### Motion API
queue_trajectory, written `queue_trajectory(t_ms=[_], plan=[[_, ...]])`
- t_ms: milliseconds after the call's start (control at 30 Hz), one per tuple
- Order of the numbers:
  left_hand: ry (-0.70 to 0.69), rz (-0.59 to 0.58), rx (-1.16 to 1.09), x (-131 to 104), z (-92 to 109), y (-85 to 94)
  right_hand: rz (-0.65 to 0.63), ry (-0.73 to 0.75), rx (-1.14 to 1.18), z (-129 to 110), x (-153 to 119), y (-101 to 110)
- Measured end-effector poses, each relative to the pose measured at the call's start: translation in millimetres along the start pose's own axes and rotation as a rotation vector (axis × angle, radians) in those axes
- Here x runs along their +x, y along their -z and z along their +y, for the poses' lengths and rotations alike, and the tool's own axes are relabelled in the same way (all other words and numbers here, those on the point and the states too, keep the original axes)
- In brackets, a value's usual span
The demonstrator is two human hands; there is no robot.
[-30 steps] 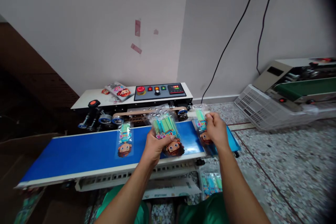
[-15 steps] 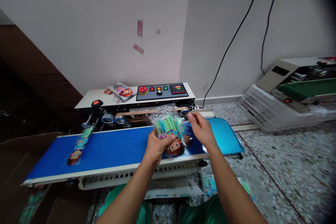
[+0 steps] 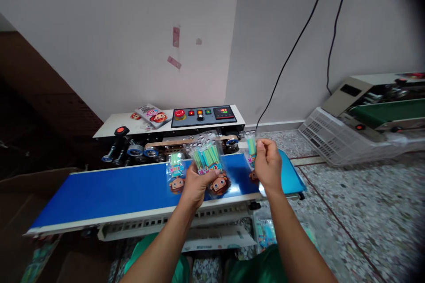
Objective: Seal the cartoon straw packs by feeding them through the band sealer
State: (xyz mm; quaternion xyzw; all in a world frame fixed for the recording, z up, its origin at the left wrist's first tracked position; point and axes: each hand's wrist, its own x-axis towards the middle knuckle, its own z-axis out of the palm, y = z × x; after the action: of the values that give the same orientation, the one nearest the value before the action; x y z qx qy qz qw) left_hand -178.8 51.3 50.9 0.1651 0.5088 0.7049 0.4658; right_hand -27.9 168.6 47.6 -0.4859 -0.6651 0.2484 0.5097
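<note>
My left hand [image 3: 195, 185] is closed around a fanned stack of clear plastic packets [image 3: 207, 157] over the middle of the belt. Green and blue sticks and a brown-haired cartoon face show through the film. To the right, my right hand [image 3: 269, 166] pinches a single packet [image 3: 251, 148] of the same kind, held near the belt's right end. Another packet [image 3: 176, 179] lies flat on the blue conveyor belt [image 3: 116, 190], just left of my left hand, its top end towards the sealing rollers.
Behind the belt is the sealing machine's control panel [image 3: 204, 116], with a red stop button and lit digits. Printed bags [image 3: 153, 116] rest on its housing. Further packets [image 3: 265, 232] lie below the belt. A white crate [image 3: 320, 137] stands right, and a cardboard box [image 3: 20, 194] left.
My right hand has moved right, now with one packet apart from the stack. The packet at the belt's left end is gone from view. One now shows beside my left hand.
</note>
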Motion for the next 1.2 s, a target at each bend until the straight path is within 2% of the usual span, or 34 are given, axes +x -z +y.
queue_trajectory(t_ms=[167,233,333,467,567,667,733,833,967,1133,1200], plan=[[-0.015,-0.012,0.004,0,-1,-1.4,-0.122,-0.1,-0.557,41,15,8],[-0.026,-0.022,0.012,0,-3,-1.8,-0.171,-0.14,-0.681,46,16,3],[-0.023,-0.029,0.024,0,-6,-2.3,-0.233,-0.154,-0.733,44,15,-10],[-0.002,-0.032,0.035,0,-9,-3.6,-0.296,-0.045,-0.564,31,8,-28],[-0.011,-0.036,0.038,1,-10,-3.4,-0.281,0.046,-0.221,12,0,-32],[-0.04,-0.038,0.039,2,-11,-2.1,-0.391,0.007,0.185,-12,-12,-27],[-0.06,-0.041,0.033,2,-11,-1.7,-0.438,0.002,0.294,-26,-20,-24],[-0.065,-0.061,0.008,1,-11,-2.3,-0.321,0.054,0.242,-37,-29,-23],[-0.063,-0.082,-0.001,1,-12,-2.7,-0.116,0.056,0.184,-36,-30,-26],[-0.055,-0.064,0.042,2,-13,1.3,0.114,0.017,0.059,-12,-11,-14],[-0.03,-0.078,0.067,3,-13,2.7,0.122,0.011,-0.078,5,0,-4]])
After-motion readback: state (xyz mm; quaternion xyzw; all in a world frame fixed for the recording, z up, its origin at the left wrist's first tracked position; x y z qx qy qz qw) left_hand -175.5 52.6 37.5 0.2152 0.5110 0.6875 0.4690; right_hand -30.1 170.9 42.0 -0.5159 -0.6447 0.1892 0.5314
